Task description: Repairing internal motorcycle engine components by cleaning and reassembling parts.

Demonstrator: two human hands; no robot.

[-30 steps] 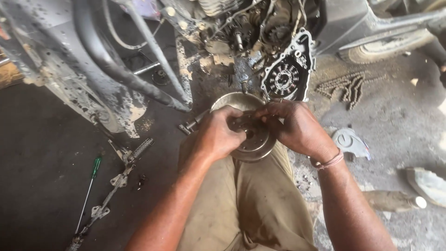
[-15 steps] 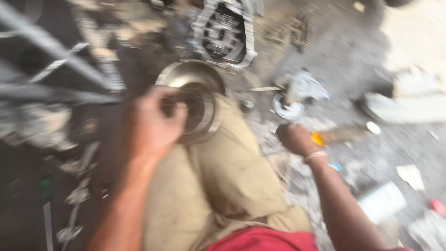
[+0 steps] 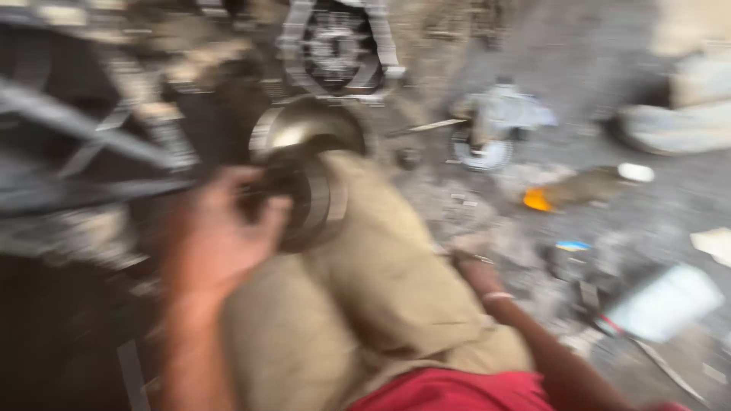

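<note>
- The left hand (image 3: pixel 217 240) is curled around a round metal drum (image 3: pixel 308 198), maybe a clutch part, and holds it against the person's knee in khaki trousers (image 3: pixel 381 281). The fingers wrap its near rim; the picture is very blurred, so I cannot tell the grip more exactly.
- The drum lies just below a shiny metal bowl (image 3: pixel 297 129), which stands on the floor beside the knee.
- The right hand (image 3: pixel 472 247) is low at the right of the drum, well apart from it, behind the knee and near the dusty floor (image 3: pixel 609 61). I cannot tell if it is spread or pinching something; a thin band is on the wrist.
- My judgement: the step in hand is steadying the drum with one hand while the other hand searches on the floor. The next move would need the right hand to close on a small part or tool and bring it to the drum, while the left keeps the drum from rolling.
- Above the bowl, an open engine case (image 3: pixel 335 46) with round gears inside.
- Far right of the drum, a pale flat box or package (image 3: pixel 662 301) lies on the floor, square, whitish-blue; its label is not readable.
- Up and right of the drum, an orange-ended bottle-like thing (image 3: pixel 579 186), and a grey cover (image 3: pixel 499 122).
</note>
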